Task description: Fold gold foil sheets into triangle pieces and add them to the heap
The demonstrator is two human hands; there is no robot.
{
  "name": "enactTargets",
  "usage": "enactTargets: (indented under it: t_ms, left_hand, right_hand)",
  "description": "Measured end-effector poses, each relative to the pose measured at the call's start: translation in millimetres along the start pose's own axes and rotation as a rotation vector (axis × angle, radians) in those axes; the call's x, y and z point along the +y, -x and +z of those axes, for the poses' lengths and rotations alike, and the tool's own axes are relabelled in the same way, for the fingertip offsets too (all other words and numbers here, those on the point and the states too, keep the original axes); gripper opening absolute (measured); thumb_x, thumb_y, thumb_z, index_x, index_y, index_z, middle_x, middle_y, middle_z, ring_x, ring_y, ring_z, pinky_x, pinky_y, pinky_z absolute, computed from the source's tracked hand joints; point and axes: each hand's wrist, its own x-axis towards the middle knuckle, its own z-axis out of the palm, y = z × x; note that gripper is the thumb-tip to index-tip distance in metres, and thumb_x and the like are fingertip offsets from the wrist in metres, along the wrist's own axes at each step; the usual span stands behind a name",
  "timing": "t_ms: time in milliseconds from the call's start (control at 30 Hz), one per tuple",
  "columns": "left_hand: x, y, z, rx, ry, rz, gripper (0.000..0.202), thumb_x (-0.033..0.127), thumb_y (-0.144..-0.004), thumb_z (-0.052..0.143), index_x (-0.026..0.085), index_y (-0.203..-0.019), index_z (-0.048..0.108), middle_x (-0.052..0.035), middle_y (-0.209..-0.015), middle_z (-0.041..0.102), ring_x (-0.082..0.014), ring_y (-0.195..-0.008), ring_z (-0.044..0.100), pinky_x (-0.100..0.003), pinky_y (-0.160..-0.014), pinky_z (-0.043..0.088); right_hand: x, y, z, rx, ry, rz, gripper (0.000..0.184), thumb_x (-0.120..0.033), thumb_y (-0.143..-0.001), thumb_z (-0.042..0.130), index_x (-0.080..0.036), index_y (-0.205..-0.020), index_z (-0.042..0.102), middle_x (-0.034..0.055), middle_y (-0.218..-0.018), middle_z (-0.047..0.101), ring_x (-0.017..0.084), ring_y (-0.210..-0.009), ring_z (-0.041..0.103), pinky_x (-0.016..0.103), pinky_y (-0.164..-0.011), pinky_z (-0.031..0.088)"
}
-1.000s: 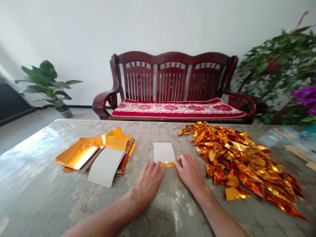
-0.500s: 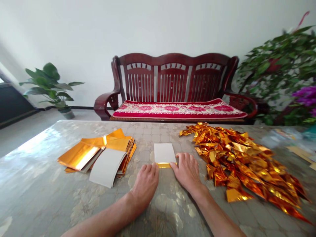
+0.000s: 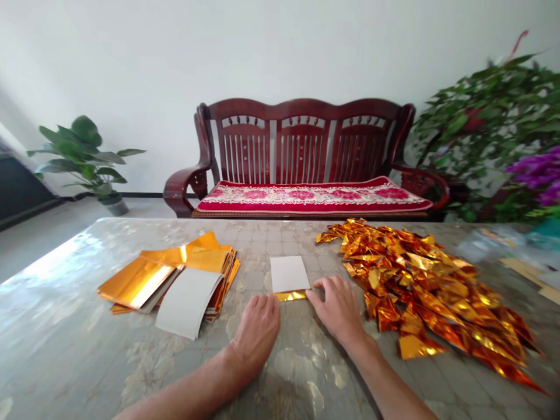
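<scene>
A sheet of gold foil paper (image 3: 289, 274) lies flat on the table, its white back facing up. Along its near edge a narrow gold strip is folded over. At the strip's left end, my left hand (image 3: 258, 324) is closed on the fold, fingers curled and thumb mostly hidden. My right hand (image 3: 336, 304) pinches the right end, with the thumb on the fold and the index finger bent beside the sheet. To the left is a fanned stack of gold foil paper (image 3: 140, 275), with some white-backed sheets (image 3: 189, 302) on its near side.
A large heap of folded gold foil pieces (image 3: 415, 277) spreads over the right of the patterned table (image 3: 144, 364). Clear plastic bags (image 3: 492, 240) sit at the far right. Beyond the table stand a wooden bench (image 3: 301, 146) and potted plants (image 3: 85, 154).
My right thumb has slid slightly outward to the fold's right end, and more of the gold strip shows. Both hands stay at the sheet. The view has shifted slightly.
</scene>
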Motion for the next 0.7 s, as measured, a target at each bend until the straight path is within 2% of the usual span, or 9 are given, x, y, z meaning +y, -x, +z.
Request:
enactTargets:
  t_ms: [67,133,233,300,467,567,700]
  left_hand:
    - [0,-1,-1.4,-0.011,0.011,0.000,0.017,0.007,-0.089,0.055,0.011,-0.102,0.066,-0.0098,-0.091,0.064,-0.0243,-0.081,0.058,-0.037,-0.072,0.046]
    - [1,-1,-2.4,-0.013,0.027,0.004,0.016,0.008,-0.090,0.055,0.011,-0.101,0.066,-0.0096,-0.091,0.064,-0.0244,-0.082,0.058,-0.038,-0.073,0.046]
    - [0,-1,-3.5,-0.007,0.067,0.012,0.015,0.010,-0.091,0.055,0.013,-0.102,0.065,-0.0086,-0.091,0.064,-0.0244,-0.083,0.058,-0.039,-0.075,0.046]
    - [-1,-2,-4.2,-0.002,0.105,0.024,0.015,0.012,-0.093,0.054,0.014,-0.103,0.065,-0.0076,-0.091,0.064,-0.0241,-0.084,0.059,-0.039,-0.076,0.046]
    - [-2,-5,-3.8,0.036,0.201,0.043,0.015,0.018,-0.095,0.054,0.018,-0.105,0.064,-0.0058,-0.092,0.065,-0.0236,-0.085,0.061,-0.038,-0.075,0.049]
    - [-2,-6,-2.1,0.160,0.290,0.069,0.016,0.021,-0.096,0.053,0.021,-0.108,0.063,-0.0049,-0.097,0.067,-0.0220,-0.085,0.063,-0.036,-0.074,0.051]
    - [-4,-4,-3.0,0.517,0.445,0.162,0.034,0.017,-0.099,0.045,0.021,-0.132,0.052,-0.0094,-0.125,0.064,-0.0181,-0.102,0.064,-0.030,-0.085,0.053]
  right_hand:
    - [-4,1,0,0.005,0.022,0.006,0.017,-0.038,-0.083,0.069,-0.023,-0.090,0.066,0.0067,-0.094,0.063,0.026,-0.092,0.053,0.036,-0.079,0.037]
    - [-7,1,0,-0.004,0.021,0.003,0.012,-0.035,-0.084,0.067,-0.024,-0.083,0.065,0.0060,-0.091,0.063,0.026,-0.089,0.053,0.036,-0.077,0.037]
    - [-7,0,1,0.003,-0.035,-0.011,0.013,-0.032,-0.086,0.063,-0.023,-0.077,0.061,0.0052,-0.090,0.065,0.026,-0.088,0.054,0.036,-0.076,0.038]
    - [-7,0,4,0.025,-0.133,0.007,0.014,-0.032,-0.088,0.060,-0.023,-0.078,0.059,0.0048,-0.088,0.066,0.025,-0.087,0.057,0.036,-0.075,0.040]
    - [-5,-2,13,0.078,-0.560,0.095,0.013,-0.034,-0.089,0.056,-0.022,-0.083,0.057,0.0015,-0.076,0.067,0.019,-0.070,0.064,0.031,-0.066,0.048]
    - [-6,-2,13,0.263,-0.610,0.022,0.012,-0.030,-0.089,0.057,-0.021,-0.096,0.060,0.0037,-0.085,0.070,0.019,-0.073,0.066,0.031,-0.069,0.052]
    - [-12,3,0,0.460,-0.473,-0.255,0.023,-0.020,-0.093,0.054,-0.021,-0.116,0.058,0.0051,-0.093,0.070,0.018,-0.083,0.067,0.032,-0.078,0.055]
